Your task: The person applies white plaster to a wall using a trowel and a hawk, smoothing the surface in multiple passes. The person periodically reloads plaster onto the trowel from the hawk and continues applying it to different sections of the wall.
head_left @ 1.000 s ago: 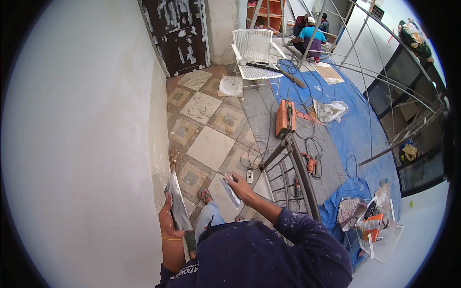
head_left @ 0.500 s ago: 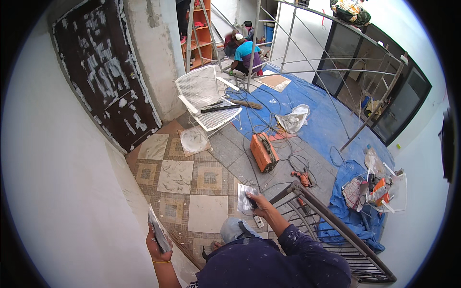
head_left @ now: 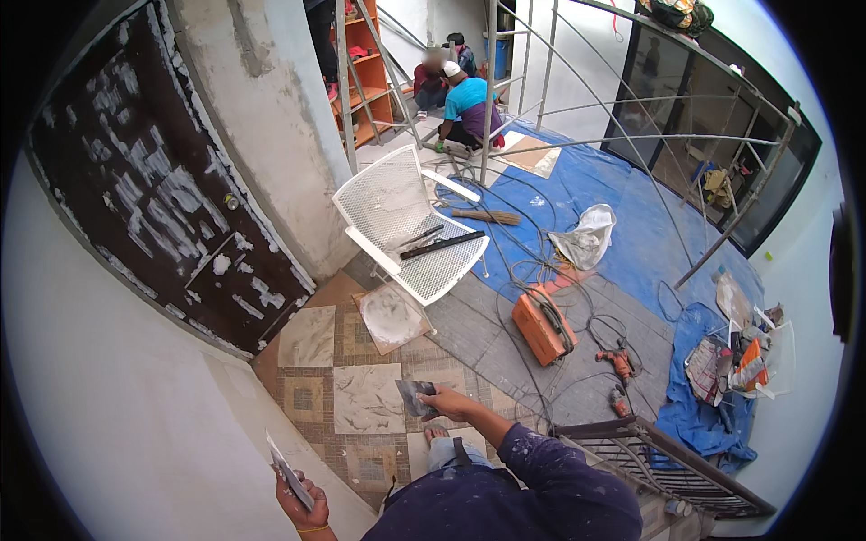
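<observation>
Above the patterned tile floor (head_left: 368,398), right hand (head_left: 446,403) is hovering, forearm slanting forward-left, thumb and fingers pinching a thin, flat grey metal blade (head_left: 410,395). By the smooth pale wall (head_left: 135,424), left hand (head_left: 305,509) is clasping a flat metal plate (head_left: 286,469), nearly edge-on, tip pointing up-left. Ahead, a white mesh chair (head_left: 386,207) is carrying a dark straight bar (head_left: 442,244).

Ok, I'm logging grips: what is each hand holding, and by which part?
Left hand: metal plate, by its lower part; right hand: metal scraper, by its right edge.
</observation>
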`<move>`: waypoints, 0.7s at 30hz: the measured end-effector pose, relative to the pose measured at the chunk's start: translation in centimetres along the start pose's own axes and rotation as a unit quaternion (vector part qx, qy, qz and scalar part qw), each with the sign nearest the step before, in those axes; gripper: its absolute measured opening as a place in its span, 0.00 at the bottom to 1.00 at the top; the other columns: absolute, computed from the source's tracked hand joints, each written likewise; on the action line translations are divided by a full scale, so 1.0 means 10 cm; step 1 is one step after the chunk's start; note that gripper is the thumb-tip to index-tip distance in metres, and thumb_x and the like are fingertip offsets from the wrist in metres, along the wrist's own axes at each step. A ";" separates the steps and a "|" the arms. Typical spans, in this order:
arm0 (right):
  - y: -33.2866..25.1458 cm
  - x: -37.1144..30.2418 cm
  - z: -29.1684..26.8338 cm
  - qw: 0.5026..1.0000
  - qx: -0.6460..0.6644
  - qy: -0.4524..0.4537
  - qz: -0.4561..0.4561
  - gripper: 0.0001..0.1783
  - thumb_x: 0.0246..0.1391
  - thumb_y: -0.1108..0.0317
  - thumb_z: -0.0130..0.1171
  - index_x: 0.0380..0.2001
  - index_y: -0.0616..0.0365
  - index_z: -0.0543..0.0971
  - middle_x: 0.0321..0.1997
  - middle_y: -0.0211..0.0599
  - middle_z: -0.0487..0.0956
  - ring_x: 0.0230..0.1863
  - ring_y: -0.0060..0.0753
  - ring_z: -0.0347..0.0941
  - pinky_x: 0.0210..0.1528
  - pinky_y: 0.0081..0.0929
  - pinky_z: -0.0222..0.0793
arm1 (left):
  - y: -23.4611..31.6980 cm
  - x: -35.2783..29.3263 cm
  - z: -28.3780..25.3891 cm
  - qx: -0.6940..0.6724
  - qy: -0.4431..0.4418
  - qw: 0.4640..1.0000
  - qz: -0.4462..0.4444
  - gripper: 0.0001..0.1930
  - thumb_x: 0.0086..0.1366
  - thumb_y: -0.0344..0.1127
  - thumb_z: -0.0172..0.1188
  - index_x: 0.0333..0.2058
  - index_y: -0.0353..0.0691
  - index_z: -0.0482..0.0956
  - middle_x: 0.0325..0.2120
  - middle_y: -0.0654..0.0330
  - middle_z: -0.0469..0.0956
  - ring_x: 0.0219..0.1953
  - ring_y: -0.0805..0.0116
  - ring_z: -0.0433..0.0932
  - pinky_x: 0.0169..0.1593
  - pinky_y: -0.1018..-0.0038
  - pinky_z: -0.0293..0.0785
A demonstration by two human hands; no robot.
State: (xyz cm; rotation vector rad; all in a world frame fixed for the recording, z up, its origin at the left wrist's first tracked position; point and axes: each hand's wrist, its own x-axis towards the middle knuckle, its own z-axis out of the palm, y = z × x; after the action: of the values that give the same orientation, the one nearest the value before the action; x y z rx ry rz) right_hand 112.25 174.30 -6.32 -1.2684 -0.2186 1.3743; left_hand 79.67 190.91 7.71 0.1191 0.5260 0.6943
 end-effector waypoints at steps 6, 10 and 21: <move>-0.97 1.21 0.33 0.930 -0.306 -0.049 -0.195 0.27 0.59 0.71 0.48 0.63 0.55 0.64 0.47 0.36 0.74 0.46 0.31 0.69 0.50 0.28 0.67 | 0.56 1.06 0.20 -0.049 -0.120 0.990 -0.054 0.21 0.72 0.49 0.41 0.45 0.40 0.77 0.34 0.53 0.82 0.29 0.61 0.83 0.24 0.71 0.75; -0.93 1.86 0.29 0.938 -0.292 0.060 -0.177 0.27 0.57 0.73 0.47 0.62 0.57 0.66 0.48 0.41 0.75 0.48 0.33 0.69 0.55 0.28 0.62 | 0.78 1.89 0.33 -0.055 -0.046 0.996 -0.056 0.18 0.72 0.50 0.44 0.40 0.43 0.77 0.29 0.55 0.81 0.21 0.67 0.80 0.18 0.76 0.67; 0.09 3.18 0.01 0.904 -0.299 0.304 0.004 0.24 0.56 0.73 0.46 0.58 0.59 0.69 0.46 0.54 0.76 0.48 0.53 0.72 0.54 0.36 0.65 | 1.68 5.28 0.28 0.027 0.006 0.978 -0.206 0.17 0.73 0.46 0.41 0.40 0.43 0.77 0.26 0.54 0.80 0.17 0.63 0.78 0.15 0.74 0.67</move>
State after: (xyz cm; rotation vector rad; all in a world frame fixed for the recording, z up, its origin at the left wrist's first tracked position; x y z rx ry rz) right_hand 120.75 199.44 -23.84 -2.1509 -0.2033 0.8674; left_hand 105.35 237.66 -7.49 0.0549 0.5601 0.2767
